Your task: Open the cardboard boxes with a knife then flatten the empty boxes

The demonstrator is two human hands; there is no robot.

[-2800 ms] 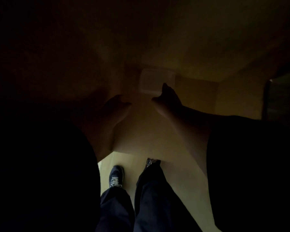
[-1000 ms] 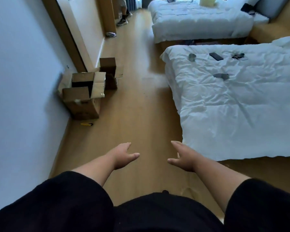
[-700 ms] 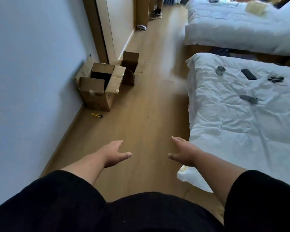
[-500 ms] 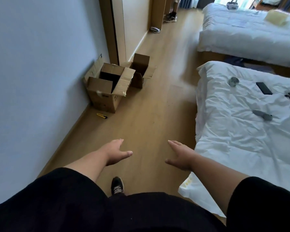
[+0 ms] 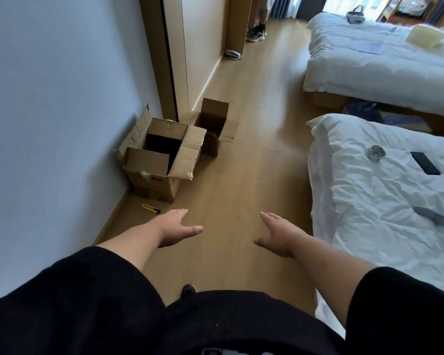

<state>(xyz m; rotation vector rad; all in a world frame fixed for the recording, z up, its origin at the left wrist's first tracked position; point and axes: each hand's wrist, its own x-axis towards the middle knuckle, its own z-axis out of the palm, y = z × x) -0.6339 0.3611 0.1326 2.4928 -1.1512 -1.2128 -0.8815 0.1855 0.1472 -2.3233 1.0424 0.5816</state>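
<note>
against the left wall stand two opened cardboard boxes [image 5: 162,160], what looks like a yellow utility knife [image 5: 150,209] just before them; left hand [image 5: 176,228] and right hand [image 5: 276,235] hover empty, fingers spread.

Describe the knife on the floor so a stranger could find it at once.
Follow the blue-grey wall on the left down to the big open box against it. On the floor just in front of that box lies the knife: small, slim, yellow and black, unlike the brown cardboard nearby.
</note>
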